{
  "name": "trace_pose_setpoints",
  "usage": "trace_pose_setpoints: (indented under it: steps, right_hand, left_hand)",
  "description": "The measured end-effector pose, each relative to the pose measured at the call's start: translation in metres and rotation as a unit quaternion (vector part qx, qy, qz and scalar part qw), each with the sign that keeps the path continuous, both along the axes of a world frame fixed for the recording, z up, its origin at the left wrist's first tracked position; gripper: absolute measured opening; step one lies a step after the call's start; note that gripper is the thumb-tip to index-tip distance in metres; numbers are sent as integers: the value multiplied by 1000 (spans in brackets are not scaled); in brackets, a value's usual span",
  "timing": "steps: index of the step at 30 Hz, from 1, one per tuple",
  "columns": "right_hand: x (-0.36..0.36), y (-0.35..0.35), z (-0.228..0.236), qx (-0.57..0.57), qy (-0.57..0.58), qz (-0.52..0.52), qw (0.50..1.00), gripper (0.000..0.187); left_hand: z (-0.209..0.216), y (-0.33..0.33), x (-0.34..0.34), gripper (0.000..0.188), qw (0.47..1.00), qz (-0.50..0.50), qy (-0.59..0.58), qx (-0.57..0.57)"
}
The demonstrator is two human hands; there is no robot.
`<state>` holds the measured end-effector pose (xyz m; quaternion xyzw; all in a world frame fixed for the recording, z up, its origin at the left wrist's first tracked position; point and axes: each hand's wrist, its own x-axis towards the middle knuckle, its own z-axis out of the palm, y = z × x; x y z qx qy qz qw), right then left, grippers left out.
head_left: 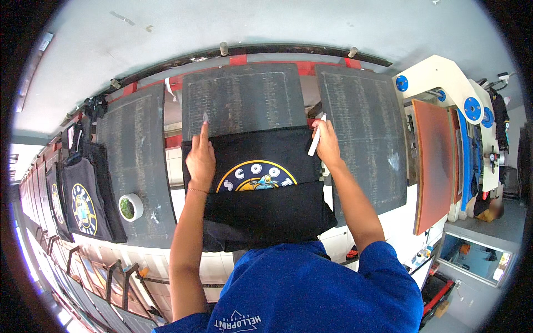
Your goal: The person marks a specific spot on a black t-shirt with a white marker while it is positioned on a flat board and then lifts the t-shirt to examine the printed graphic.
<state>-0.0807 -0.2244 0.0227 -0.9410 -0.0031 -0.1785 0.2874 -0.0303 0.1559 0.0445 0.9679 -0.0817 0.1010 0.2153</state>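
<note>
A black T-shirt [261,213] lies partly folded over a dark flat board [244,94], with a round yellow, white and navy print [260,176] half showing above the fold. My left hand [201,164] rests at the shirt's upper left edge, index finger stretched out onto the board. By that fingertip is a small pale pointed spot I cannot make out. At the shirt's upper right corner, my right hand [327,139] is closed round a flat white strip [315,142], which slants down beside the cloth. The shirt's lower part hangs close to my body.
Similar dark boards stand left [133,166] and right [363,133] on a red frame. A white pot with a green plant [130,207] sits on the left board. Printed dark shirts [83,200] lie farther left. A cream machine arm [444,83] and a reddish-brown panel [433,166] are at right.
</note>
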Motion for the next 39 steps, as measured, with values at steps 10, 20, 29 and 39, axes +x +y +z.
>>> trace_pose_setpoints:
  steps: [10,20,29,39]
  right_hand:
    - [-28,78,1,-77,104,308,942,26]
    - [-10,90,11,-77,72,362,926,28]
    - [-18,23,78,480,6,-46,876,37]
    - [-140,112,190,300,-42,132,944,23]
  left_hand:
    - [-22,-22,-28,73,986,-159,-54,-13]
    - [-21,-46,-9,69,987,-135,-59,-65]
    - [45,-53,-35,54,755,58,249,-604]
    - [140,-134,-119,61,353,-14,384,-853]
